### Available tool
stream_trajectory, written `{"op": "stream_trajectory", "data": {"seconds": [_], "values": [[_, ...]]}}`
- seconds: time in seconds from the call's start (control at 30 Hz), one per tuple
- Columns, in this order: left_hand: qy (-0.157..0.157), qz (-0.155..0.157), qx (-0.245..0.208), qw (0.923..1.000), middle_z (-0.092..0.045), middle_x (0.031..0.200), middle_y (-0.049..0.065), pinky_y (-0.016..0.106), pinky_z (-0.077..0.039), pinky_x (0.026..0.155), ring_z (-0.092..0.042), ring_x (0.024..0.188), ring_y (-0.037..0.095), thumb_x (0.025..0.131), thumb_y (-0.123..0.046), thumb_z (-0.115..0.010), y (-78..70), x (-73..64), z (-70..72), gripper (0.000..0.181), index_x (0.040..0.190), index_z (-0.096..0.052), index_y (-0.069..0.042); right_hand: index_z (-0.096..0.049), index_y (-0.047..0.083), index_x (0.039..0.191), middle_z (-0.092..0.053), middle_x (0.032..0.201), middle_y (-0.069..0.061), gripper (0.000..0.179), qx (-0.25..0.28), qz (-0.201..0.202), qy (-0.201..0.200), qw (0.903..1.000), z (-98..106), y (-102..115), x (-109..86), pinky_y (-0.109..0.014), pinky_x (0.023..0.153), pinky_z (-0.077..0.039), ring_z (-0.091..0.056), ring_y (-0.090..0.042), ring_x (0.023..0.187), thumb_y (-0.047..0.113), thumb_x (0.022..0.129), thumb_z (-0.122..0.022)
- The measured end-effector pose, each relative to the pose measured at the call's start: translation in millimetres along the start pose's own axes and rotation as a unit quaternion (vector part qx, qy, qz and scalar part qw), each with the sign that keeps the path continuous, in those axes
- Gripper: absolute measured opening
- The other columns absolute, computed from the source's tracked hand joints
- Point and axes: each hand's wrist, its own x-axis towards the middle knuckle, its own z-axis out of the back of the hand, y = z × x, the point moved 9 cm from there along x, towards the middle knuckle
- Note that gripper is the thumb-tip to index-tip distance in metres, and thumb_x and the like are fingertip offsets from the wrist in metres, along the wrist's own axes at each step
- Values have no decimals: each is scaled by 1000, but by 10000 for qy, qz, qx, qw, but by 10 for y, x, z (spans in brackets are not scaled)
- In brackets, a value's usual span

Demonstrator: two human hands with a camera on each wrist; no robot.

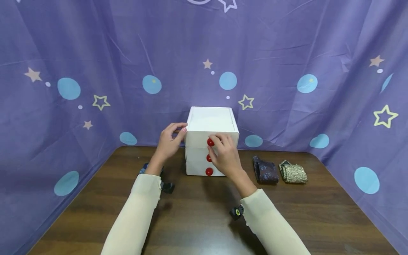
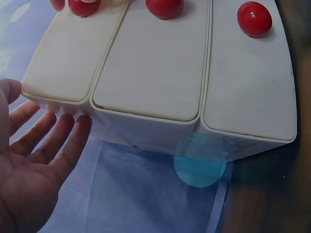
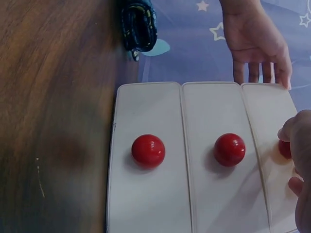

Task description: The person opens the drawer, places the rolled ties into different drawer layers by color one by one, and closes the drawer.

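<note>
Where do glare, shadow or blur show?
Head: pale glare on the table, a dark shadow beside the right sleeve; left wrist: small highlights on the red knobs, table dim and soft at right; right wrist: soft knob shadows on the drawers.

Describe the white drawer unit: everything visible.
The white drawer unit is a boxy, plastic-looking stack of three drawers with a flat, rimmed top. Each front has rounded corners and one glossy red knob, the lowest knob included. It stands upright on the brown table, fronts toward the person; all three look closed. The left hand touches its side at the top drawer; the right hand has fingers at the top knob, grip unclear.
</note>
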Motion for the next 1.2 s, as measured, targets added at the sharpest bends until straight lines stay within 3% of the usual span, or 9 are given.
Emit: {"op": "stream_trajectory", "data": {"seconds": [0.03, 0.23, 0.4, 0.73, 0.87, 1.2], "values": [[20, 28, -3, 10000, -61, 120, 26, 52, -61, 79, -65, 102, 41, 105, -10, -58, 12, -14, -2, 30, 128, -64, 9, -69, 0, 119, -66, 114, -16, 34, 0, 34, -12, 10000, -12, 2, -8, -42, 82, -53, -60, -33, 98, 8, 87, -78], [66, 221, -21, 9997, -63, 125, 24, 46, -63, 75, -69, 94, 44, 106, -16, -57, 326, -33, -44, 34, 134, -63, 3, -70, 1, 115, -65, 111, -16, 34, -6, 203, -100, 9997, -39, 8, -22, -43, 82, -54, -59, -35, 99, 1, 83, -80], [-3, 327, -377, 9988, -65, 127, 20, 50, -62, 78, -70, 95, 41, 106, -21, -59, 485, -59, -46, 35, 136, -64, -3, -70, 0, 114, -64, 110, -17, 32, 97, 199, -9, 9998, -77, 10, -22, -43, 83, -54, -58, -36, 100, -4, 83, -77], [27, 446, -522, 9976, -67, 127, 10, 41, -63, 80, -70, 100, 26, 104, -36, -61, 511, -81, -24, 38, 135, -67, -14, -70, -1, 115, -63, 112, -17, 31, 122, 202, 45, 9997, -94, 27, -17, -42, 83, -55, -57, -36, 100, -7, 84, -74], [57, 417, -649, 9970, -68, 127, 12, 36, -63, 80, -70, 103, 27, 104, -35, -61, 504, -62, -31, 38, 135, -67, -13, -70, -2, 114, -64, 111, -16, 32, 126, 256, -22, 9996, -74, 27, -4, -42, 83, -54, -57, -36, 99, -9, 83, -72], [25, 498, -556, 9972, -68, 127, 12, 41, -63, 80, -70, 100, 28, 104, -35, -61, 483, -94, 12, 39, 135, -67, -12, -71, -2, 112, -65, 110, -17, 31, 162, 442, -8, 9989, -65, 75, 20, -42, 83, -53, -58, -36, 98, -10, 82, -72]]}}
